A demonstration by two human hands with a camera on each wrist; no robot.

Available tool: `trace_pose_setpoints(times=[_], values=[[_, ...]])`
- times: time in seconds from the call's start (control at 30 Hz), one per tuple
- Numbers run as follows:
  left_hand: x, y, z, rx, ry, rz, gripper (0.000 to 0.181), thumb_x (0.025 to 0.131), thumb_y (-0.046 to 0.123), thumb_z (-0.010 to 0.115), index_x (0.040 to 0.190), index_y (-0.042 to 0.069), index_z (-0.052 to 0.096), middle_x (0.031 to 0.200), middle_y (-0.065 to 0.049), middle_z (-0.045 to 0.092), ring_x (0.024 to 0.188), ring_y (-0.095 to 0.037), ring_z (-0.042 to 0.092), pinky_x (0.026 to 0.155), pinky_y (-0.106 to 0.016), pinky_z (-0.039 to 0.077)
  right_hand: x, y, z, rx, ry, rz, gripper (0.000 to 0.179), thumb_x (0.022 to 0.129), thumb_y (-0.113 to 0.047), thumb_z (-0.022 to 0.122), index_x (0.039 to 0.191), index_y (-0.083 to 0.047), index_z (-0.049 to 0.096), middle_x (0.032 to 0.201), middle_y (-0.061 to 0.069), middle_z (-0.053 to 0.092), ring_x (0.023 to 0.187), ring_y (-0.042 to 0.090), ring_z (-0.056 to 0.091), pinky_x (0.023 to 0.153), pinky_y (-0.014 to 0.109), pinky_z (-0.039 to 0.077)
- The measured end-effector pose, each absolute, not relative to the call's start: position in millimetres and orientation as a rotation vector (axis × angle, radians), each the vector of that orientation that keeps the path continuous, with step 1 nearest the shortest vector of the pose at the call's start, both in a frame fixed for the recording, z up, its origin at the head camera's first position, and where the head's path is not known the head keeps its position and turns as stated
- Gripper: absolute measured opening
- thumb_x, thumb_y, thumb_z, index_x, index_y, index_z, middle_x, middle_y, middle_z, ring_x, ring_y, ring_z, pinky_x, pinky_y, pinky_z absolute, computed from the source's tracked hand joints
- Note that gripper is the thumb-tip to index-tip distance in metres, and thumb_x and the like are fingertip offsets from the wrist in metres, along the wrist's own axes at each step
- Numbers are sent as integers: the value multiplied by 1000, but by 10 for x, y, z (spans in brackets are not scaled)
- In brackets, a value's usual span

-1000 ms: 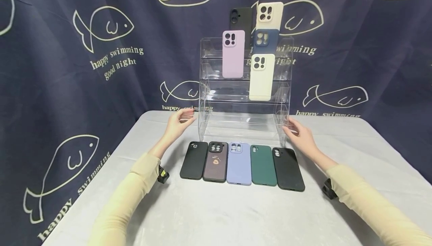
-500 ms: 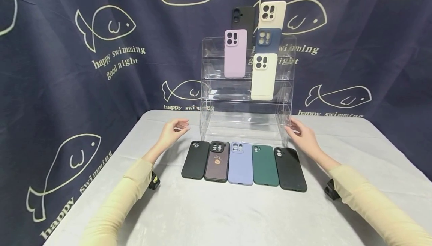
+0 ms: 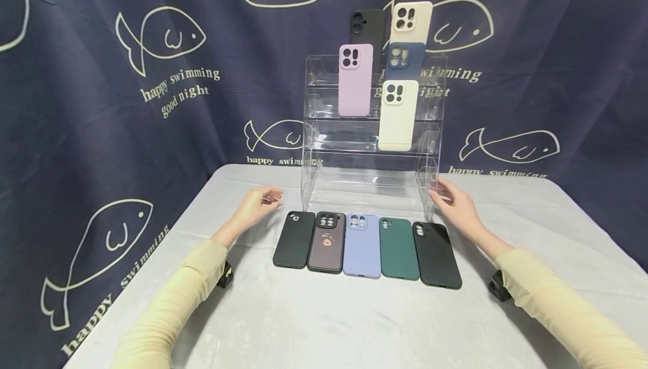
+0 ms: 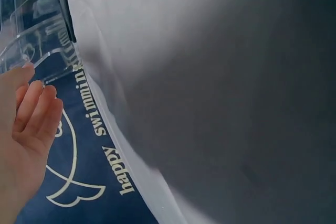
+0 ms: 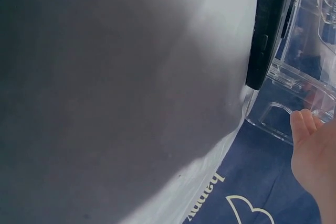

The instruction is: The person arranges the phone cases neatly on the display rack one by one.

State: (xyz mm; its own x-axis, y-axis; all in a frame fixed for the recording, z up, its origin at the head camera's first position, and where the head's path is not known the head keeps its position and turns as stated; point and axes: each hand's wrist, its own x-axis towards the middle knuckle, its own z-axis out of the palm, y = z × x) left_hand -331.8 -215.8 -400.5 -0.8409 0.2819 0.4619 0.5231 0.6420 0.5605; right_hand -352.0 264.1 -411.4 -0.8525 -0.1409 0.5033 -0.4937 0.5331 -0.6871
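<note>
A clear tiered display stand (image 3: 369, 192) stands on the table. Phone cases lean on its upper tiers: a black one (image 3: 376, 26), a lilac one (image 3: 356, 90), a white one (image 3: 414, 31), a blue one (image 3: 412, 68) and a cream one (image 3: 397, 127). My left hand (image 3: 257, 205) is apart from the stand's left side, fingers loosely bent, holding nothing. At the stand's right side panel, my right hand (image 3: 457, 205) has its fingertips against or very close to the plastic; contact is hard to tell. In the right wrist view, its fingers (image 5: 300, 124) lie by the panel's cutout.
Before the stand, several phone cases lie flat in a row: black (image 3: 293, 242), brown-grey with a black rim (image 3: 326, 251), periwinkle (image 3: 361, 251), green (image 3: 399, 253) and black (image 3: 436, 259). A dark blue fish-print curtain (image 3: 167, 99) hangs behind the grey-covered table (image 3: 314, 324).
My left hand has drawn away from the stand's left side, leftward and toward me. The right hand stays beside the stand. The whole view shifts slightly.
</note>
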Motion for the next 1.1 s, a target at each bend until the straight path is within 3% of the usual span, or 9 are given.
trace_pose_setpoints(times=[0.3, 0.57, 0.63, 0.77, 0.93, 1.1], values=[[-3313, -2067, -4037, -662, -2717, -967, 29, 86, 10, 67, 108, -7, 62, 99, -19, 68, 85, -28, 65, 77, -35, 58, -3516, 2630, -4108, 511, -2389, 1254, 50, 94, -19, 57, 135, 6, 43, 125, 30, 55, 108, 43, 57, 79, -5, 40], [-3315, -2080, -4098, -751, -2829, -1022, 49, 88, 38, 64, 113, -4, 62, 102, -16, 69, 94, -25, 66, 84, -34, 56, -3505, 2624, -4090, 501, -2396, 1254, 50, 94, -20, 57, 136, 4, 43, 125, 29, 55, 109, 43, 56, 80, -4, 41], [-3307, -2072, -4101, -752, -2846, -1029, 48, 88, 37, 64, 114, -3, 62, 102, -16, 69, 95, -25, 66, 85, -35, 56, -3503, 2629, -4087, 495, -2400, 1247, 50, 94, -20, 57, 136, 4, 44, 125, 29, 55, 109, 42, 56, 80, -4, 41], [-3292, -2055, -4113, -684, -2900, -1040, 37, 88, 20, 65, 115, -5, 61, 99, -17, 70, 95, -30, 65, 89, -41, 54, -3510, 2628, -4084, 499, -2405, 1239, 50, 94, -20, 57, 136, 4, 43, 126, 28, 55, 108, 42, 56, 80, -4, 40], [-3272, -2034, -4117, -628, -2962, -974, 30, 86, 17, 67, 109, -2, 65, 95, -13, 70, 84, -21, 63, 80, -33, 55, -3521, 2629, -4095, 511, -2396, 1240, 50, 94, -19, 57, 135, 6, 43, 125, 29, 55, 107, 42, 57, 79, -5, 40], [-3278, -2024, -4140, -641, -3005, -973, 24, 85, 21, 67, 100, 3, 69, 84, -5, 66, 72, -11, 53, 66, -23, 48, -3518, 2636, -4109, 511, -2397, 1236, 49, 94, -18, 57, 134, 8, 44, 124, 29, 56, 107, 42, 57, 78, -5, 40]])
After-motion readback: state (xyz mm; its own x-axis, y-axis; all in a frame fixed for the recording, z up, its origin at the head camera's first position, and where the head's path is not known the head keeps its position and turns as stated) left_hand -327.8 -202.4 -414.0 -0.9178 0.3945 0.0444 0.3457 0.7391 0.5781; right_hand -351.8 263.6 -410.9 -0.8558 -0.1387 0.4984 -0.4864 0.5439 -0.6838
